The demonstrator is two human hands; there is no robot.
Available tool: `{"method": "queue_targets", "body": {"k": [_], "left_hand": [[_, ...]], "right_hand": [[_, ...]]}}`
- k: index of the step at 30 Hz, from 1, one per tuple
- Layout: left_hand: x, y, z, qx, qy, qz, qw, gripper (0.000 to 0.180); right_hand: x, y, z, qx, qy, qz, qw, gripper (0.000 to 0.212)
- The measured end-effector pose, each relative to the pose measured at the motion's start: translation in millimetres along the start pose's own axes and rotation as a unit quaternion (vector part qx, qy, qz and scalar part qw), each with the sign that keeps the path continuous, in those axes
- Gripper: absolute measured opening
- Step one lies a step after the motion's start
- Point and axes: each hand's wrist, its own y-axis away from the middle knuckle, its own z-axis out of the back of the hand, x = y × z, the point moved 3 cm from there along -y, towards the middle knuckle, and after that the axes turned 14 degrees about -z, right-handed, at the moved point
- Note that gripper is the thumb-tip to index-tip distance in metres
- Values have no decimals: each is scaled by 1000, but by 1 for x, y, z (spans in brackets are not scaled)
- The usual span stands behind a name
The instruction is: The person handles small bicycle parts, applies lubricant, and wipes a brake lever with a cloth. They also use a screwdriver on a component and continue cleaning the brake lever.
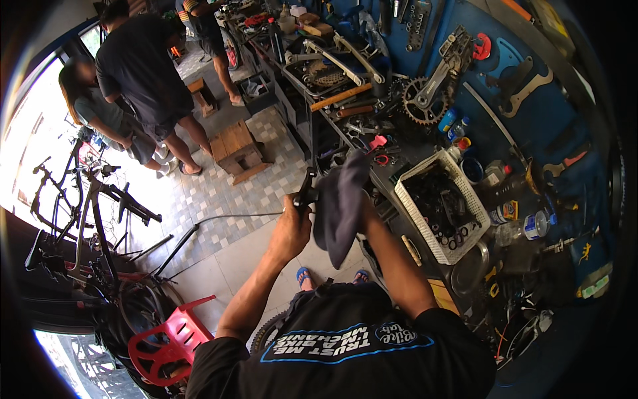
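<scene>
My left hand [292, 229] is closed round a black part [306, 191] with a hooked, lever-like upper end; its exact kind does not show. A thin grey hose or cable [242, 215] runs from the floor at the left to this hand. Just to the right hangs a dark grey cloth [341, 209], smeared by motion. My right hand [365, 216] grips the cloth from its right side, and the fabric hides most of its fingers. Cloth and black part are close together in front of my chest; whether they touch I cannot tell.
Right of me, a cluttered workbench holds a white basket [435, 219] of dark parts, a crankset [425, 98] and bottles [458, 128]. Bicycle frames [90, 206] and a red plastic chair [174, 346] stand left. Beyond are a wooden stool [236, 149] and several people [143, 63].
</scene>
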Motion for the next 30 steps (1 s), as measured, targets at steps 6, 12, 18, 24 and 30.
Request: {"method": "queue_targets", "body": {"k": [6,12,18,24,30], "left_hand": [[23,0,-32,24,31,-55,998,73],[12,-14,-33,23,25,-100,994,61],[16,-31,-29,219,376,197,878,68],[4,-17,-99,138,-22,-149,979,85],[-24,-30,-133,220,132,-109,960,77]], "right_hand": [[5,-11,22,91,-915,-312,240,27],[25,-16,7,26,-872,-423,245,32],[2,23,-7,59,-874,-239,418,29],[45,64,-11,157,-829,-472,257,29],[35,120,-29,135,-825,-489,248,36]]}}
